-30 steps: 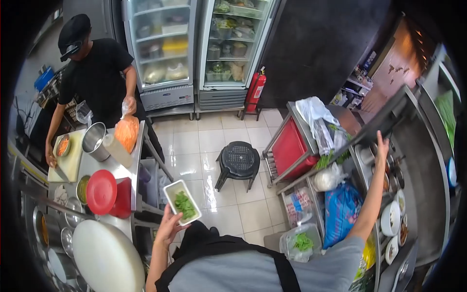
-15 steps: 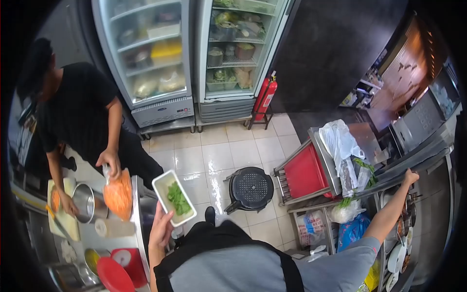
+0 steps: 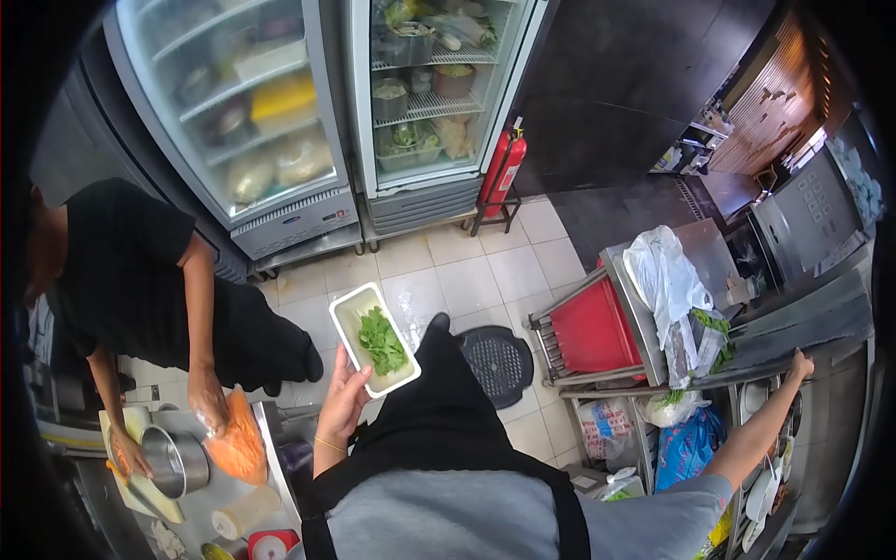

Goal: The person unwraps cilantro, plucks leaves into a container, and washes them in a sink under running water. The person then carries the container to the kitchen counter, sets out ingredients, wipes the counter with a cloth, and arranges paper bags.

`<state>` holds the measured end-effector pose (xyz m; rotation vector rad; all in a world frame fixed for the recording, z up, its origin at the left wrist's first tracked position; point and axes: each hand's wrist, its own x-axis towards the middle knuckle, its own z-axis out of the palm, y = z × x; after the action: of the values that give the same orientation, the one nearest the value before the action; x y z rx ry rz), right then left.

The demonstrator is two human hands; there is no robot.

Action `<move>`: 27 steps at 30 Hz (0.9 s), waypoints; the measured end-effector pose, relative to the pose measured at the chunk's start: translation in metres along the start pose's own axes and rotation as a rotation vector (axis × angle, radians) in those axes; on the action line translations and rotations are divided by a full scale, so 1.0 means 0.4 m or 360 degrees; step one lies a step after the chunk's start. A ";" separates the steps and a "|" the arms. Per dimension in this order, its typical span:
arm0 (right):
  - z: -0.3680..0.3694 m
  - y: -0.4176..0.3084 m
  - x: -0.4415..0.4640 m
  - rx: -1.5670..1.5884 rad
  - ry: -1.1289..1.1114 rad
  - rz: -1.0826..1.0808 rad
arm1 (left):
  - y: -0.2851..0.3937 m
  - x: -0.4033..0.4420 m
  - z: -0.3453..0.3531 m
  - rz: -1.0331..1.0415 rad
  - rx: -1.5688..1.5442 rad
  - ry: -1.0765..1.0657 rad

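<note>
My left hand (image 3: 343, 401) is closed on the near edge of a white rectangular tub (image 3: 413, 373), thumb over the rim. A small heap of green leafy herbs (image 3: 381, 342) lies in it. The tub is held up above the floor, in front of my black apron. Stretched far out to the right, my right hand (image 3: 800, 366) has its fingers closed on the edge of a long dark grey panel (image 3: 784, 331). Under that edge, pans and white-handled utensils (image 3: 763, 490) show in part.
A co-worker (image 3: 131, 252) stands at the left counter with a bag of shredded orange food (image 3: 238, 439) and a steel pot (image 3: 175, 462). A black step stool (image 3: 499, 364), a cart with a red bin (image 3: 597, 327) and a fire extinguisher (image 3: 505, 168) stand ahead, near two glass-door fridges (image 3: 448, 201).
My left hand and the tub have moved right in view. More of the dark grey panel's face shows, with my right hand still on its edge. The co-worker's hand on the bag is lower.
</note>
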<state>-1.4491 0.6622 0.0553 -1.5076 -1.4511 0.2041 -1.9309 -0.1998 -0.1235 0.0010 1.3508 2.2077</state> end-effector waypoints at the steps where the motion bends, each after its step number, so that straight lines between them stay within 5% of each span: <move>1: -0.001 -0.001 0.003 -0.0028 0.0020 0.0032 | -0.001 0.015 -0.010 -0.0037 0.0002 0.0028; 3: 0.001 0.016 -0.004 0.0308 -0.0081 0.0044 | 0.010 0.057 -0.019 -0.0097 0.0066 0.0008; 9: -0.044 0.073 0.030 -0.0223 0.0070 -0.0082 | 0.060 0.220 0.025 -0.0259 0.0071 -0.0131; 12: -0.069 0.047 -0.020 0.0238 -0.0015 0.0137 | 0.068 0.335 0.084 -0.0363 0.0065 -0.0247; 16: -0.117 -0.019 -0.119 0.0082 0.0001 0.0268 | 0.040 0.530 0.189 -0.0509 0.0087 -0.0424; 18: -0.118 -0.063 -0.177 0.0002 0.0093 0.0381 | 0.007 0.647 0.255 -0.0562 0.0225 -0.0502; 20: -0.141 0.091 -0.089 0.0097 0.0198 0.0130 | -0.019 0.770 0.332 -0.0624 0.0373 -0.0568; 25: -0.156 0.077 -0.158 -0.0043 0.0614 -0.0050 | -0.063 1.090 0.548 -0.0784 0.0650 -0.0750; 27: -0.151 0.066 -0.186 0.0029 0.0818 0.0106 | -0.078 1.205 0.637 -0.0730 0.0705 -0.0839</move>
<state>-1.4091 0.5749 0.0297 -1.4588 -0.9866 -0.1251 -2.2570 0.2373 -0.1551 0.3711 1.3343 1.3718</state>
